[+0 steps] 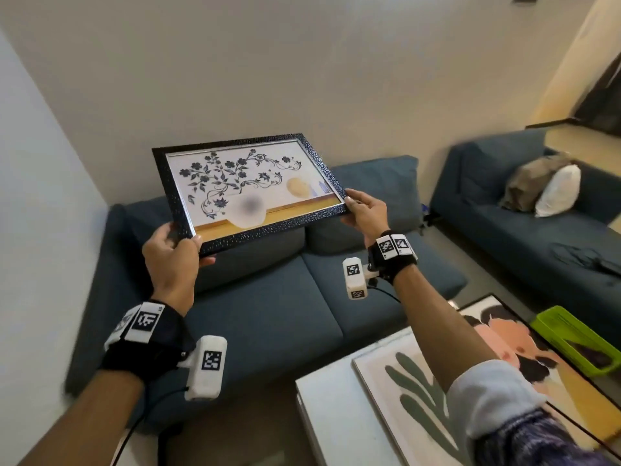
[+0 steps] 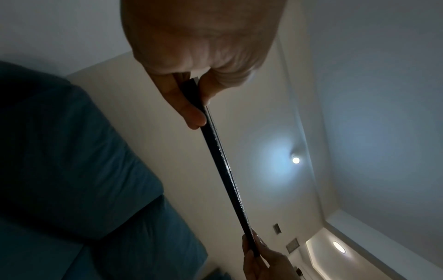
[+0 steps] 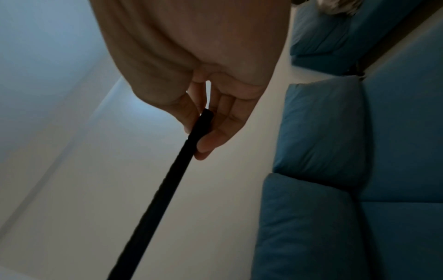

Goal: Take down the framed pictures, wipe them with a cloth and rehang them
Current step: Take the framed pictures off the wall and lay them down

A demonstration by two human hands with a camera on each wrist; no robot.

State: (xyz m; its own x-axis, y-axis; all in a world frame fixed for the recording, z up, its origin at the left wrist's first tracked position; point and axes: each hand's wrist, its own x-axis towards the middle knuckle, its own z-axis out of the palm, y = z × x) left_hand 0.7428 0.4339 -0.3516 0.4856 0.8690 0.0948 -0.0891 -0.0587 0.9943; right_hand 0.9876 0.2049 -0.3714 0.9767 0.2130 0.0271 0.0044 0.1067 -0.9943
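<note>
A framed picture (image 1: 248,191) with a dark textured frame and a black flower print is held up in the air over the blue sofa, its glass facing me. My left hand (image 1: 173,250) grips its lower left corner, thumb on the front. My right hand (image 1: 361,210) pinches its lower right corner. In the left wrist view the frame edge (image 2: 223,161) runs from my left hand (image 2: 191,94) down to the other hand. In the right wrist view my right hand (image 3: 206,125) pinches the dark frame edge (image 3: 167,180). No cloth is in view.
A blue sofa (image 1: 268,314) stands below the bare wall (image 1: 268,62), a second sofa (image 1: 537,223) with cushions at the right. On the white table (image 1: 332,415) at lower right lie two more pictures (image 1: 420,391) and a green tray (image 1: 578,341).
</note>
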